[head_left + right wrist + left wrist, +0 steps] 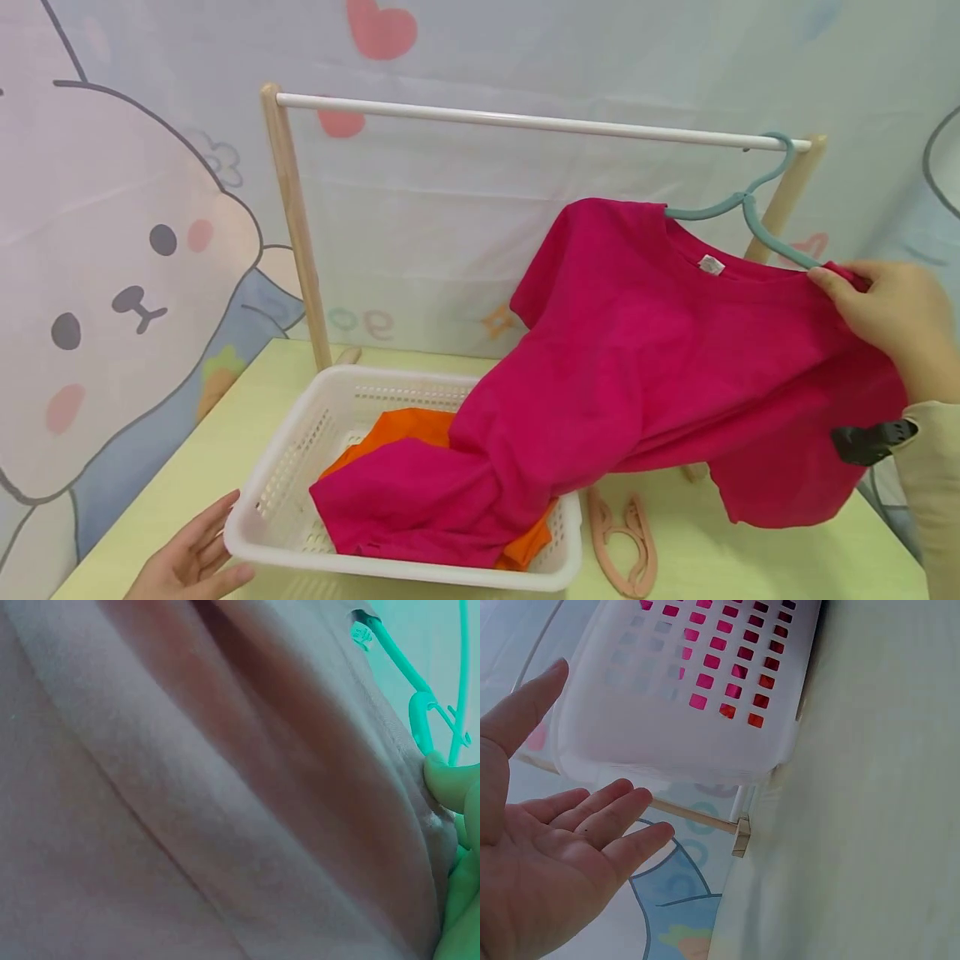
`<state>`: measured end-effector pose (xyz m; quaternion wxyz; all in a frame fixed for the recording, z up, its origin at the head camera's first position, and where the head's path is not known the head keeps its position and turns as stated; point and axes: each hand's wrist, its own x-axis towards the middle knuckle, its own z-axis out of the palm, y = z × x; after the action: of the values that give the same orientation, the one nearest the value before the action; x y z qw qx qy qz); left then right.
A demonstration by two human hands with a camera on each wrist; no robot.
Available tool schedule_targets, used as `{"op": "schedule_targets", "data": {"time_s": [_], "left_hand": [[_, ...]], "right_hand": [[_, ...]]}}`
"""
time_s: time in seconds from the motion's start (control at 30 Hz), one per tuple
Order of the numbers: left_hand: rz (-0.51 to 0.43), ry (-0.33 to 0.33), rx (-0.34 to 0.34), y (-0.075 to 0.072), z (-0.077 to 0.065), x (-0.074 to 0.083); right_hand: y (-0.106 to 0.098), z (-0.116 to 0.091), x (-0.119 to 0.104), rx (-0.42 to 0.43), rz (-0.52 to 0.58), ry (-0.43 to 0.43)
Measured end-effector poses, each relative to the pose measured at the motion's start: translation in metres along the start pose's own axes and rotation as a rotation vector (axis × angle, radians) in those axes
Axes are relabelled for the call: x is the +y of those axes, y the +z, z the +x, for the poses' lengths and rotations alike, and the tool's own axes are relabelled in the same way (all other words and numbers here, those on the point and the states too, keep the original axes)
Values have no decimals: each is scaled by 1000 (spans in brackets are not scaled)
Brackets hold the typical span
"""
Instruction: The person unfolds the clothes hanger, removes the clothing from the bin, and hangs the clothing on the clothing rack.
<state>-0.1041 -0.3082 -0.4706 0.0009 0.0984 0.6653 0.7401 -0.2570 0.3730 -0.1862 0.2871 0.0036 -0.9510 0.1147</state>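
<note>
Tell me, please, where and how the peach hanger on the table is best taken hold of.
Best is probably the rounded near end of the peach hanger, pinched from above, coming from the near side. It lies flat on the table, and this end is uncovered, while in the head view the pink shirt comes close to its far end.

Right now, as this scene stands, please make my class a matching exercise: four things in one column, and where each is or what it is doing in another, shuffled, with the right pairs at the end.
Column one
1. teal hanger
2. orange cloth
3. peach hanger
4. right hand

Column two
A. lying on the table, beside the white basket
B. gripping the magenta shirt at one shoulder
C. hooked over the white rail
D. inside the white basket, partly covered

Right pairs: 1-C, 2-D, 3-A, 4-B
</note>
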Motion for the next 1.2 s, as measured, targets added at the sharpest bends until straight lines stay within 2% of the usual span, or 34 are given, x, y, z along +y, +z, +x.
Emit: {"op": "schedule_targets", "data": {"time_s": [0.03,0.1,0.23,0.47,0.67,0.8,0.97,1.07,1.2], "left_hand": [[49,9,20,2,1,3],[109,47,19,4,3,9],[136,107,-15,6,4,17],[89,-1,82,13,4,21],[32,45,69,15,3,17],[-18,79,58,16,4,14],[-53,84,61,16,5,12],[-44,55,90,16,5,12],[-51,32,109,16,6,12]], "right_hand": [[-1,-1,0,1,-1,3],[-1,-2,0,2,1,8],[-1,-6,-3,-10,2,31],[-1,-13,-2,-14,39,94],[6,-20,8,34,47,104],[9,-24,10,53,91,117],[2,-34,-10,72,144,162],[-5,-45,-35,162,210,101],[-2,-61,-72,322,306,-109]]}}
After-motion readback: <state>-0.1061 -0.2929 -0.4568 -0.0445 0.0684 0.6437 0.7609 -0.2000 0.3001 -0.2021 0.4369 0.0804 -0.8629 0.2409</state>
